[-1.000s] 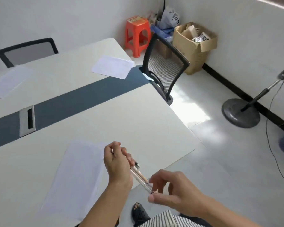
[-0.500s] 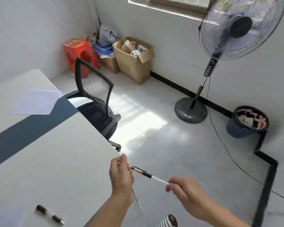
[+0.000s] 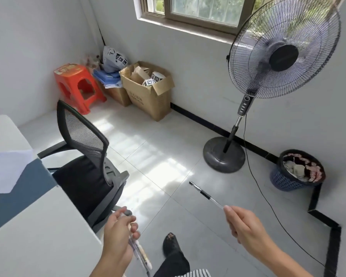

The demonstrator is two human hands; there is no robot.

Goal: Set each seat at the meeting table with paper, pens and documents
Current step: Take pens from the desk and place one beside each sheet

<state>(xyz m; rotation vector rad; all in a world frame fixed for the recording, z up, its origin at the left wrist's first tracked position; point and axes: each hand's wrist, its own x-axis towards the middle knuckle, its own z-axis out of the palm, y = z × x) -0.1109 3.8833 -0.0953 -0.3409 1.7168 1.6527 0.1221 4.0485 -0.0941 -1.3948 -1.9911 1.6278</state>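
The right hand [image 3: 246, 226] pinches one pen [image 3: 206, 195] over the floor [image 3: 168, 140]; the left hand [image 3: 118, 234] grips seemingly several spare pens [image 3: 140, 254]. Pen-laying is under way: next, probably set it beside the paper sheet [image 3: 6, 168] by the mesh chair [image 3: 84, 136].

A white table [image 3: 38, 226] with a blue strip carries one paper sheet [image 3: 6, 168].

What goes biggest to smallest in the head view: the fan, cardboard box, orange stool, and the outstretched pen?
1. fan, clearly largest.
2. cardboard box and orange stool, too alike to rank.
3. outstretched pen, smallest, though nearness to the camera enlarges it.
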